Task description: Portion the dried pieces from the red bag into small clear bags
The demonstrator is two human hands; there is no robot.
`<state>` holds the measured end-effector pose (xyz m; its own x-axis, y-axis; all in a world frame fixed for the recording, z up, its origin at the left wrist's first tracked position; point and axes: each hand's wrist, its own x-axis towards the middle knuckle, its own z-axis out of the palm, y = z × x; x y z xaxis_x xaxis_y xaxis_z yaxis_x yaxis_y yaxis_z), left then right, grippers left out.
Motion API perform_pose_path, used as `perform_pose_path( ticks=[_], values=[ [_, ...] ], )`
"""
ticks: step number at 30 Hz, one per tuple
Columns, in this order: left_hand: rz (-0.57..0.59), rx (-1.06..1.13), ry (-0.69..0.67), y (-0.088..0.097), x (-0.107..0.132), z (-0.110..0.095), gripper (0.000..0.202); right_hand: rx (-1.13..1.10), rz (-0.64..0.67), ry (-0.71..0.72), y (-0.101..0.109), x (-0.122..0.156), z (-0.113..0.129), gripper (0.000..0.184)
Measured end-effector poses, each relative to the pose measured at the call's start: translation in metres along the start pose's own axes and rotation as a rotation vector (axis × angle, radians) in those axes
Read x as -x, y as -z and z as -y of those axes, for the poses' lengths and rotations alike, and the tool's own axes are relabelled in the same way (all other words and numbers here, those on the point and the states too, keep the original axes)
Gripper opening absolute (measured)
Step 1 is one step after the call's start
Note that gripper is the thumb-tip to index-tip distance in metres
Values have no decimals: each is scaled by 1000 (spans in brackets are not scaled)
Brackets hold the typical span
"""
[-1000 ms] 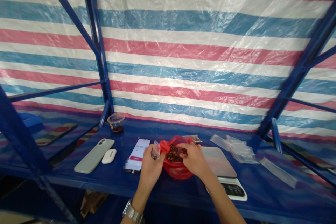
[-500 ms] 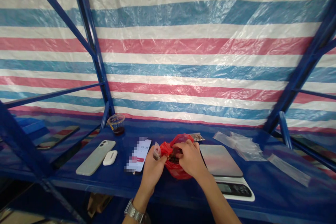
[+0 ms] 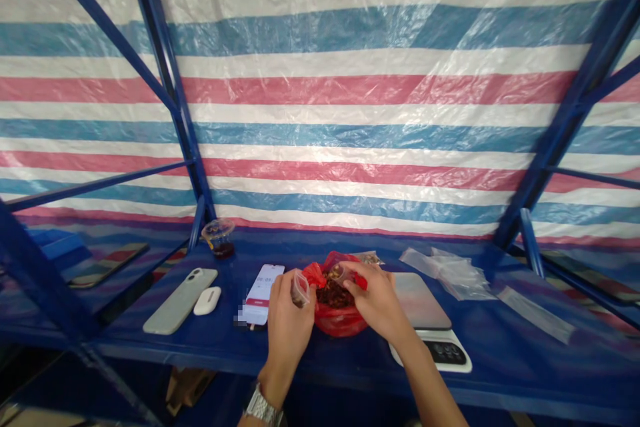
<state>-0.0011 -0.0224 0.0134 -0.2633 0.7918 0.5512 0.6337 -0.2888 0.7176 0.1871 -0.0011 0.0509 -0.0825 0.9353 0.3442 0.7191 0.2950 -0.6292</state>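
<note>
A red plastic bag [image 3: 340, 325] stands on the blue shelf with its mouth spread, showing dark brown dried bits [image 3: 334, 293] inside. My left hand [image 3: 291, 313] is closed on a small clear zip bag [image 3: 301, 285] with a pinkish rim, held beside the red bag's left edge. Over the right side of the mouth, my right hand [image 3: 373, 293] has its fingers bent together at the contents. Something small and partly see-through shows at those fingertips, too unclear to name.
A kitchen scale [image 3: 423, 303] is right of the red bag, with clear plastic bags [image 3: 457, 273] beyond. A filled small bag [image 3: 369, 257] lies behind. To the left are a lit phone [image 3: 263, 290], a white earphone case [image 3: 207, 301], a pale phone [image 3: 180, 300] and a clear cup [image 3: 220, 240].
The red bag's mouth is wider and more of the brown bits show. My right hand has drawn back slightly to the right; my left hand has turned, its zip bag facing up more.
</note>
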Motion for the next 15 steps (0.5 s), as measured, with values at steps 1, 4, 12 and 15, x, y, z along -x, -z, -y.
perform_pose_path(
  ticks=[1, 4, 12, 15],
  values=[
    [11, -14, -18, -1, 1, 1, 21, -29, 2, 24, 3, 2, 5, 38],
    [50, -67, -74, -5, 4, 4, 24, -89, 28, 102, 10, 8, 20, 36],
    [84, -199, -145, -5, 9, -7, 28, -40, 110, 160, 2, 15, 33, 36],
    [136, -207, -142, -2, 9, -13, 25, -66, 140, 203, 0, 15, 35, 41]
  ],
)
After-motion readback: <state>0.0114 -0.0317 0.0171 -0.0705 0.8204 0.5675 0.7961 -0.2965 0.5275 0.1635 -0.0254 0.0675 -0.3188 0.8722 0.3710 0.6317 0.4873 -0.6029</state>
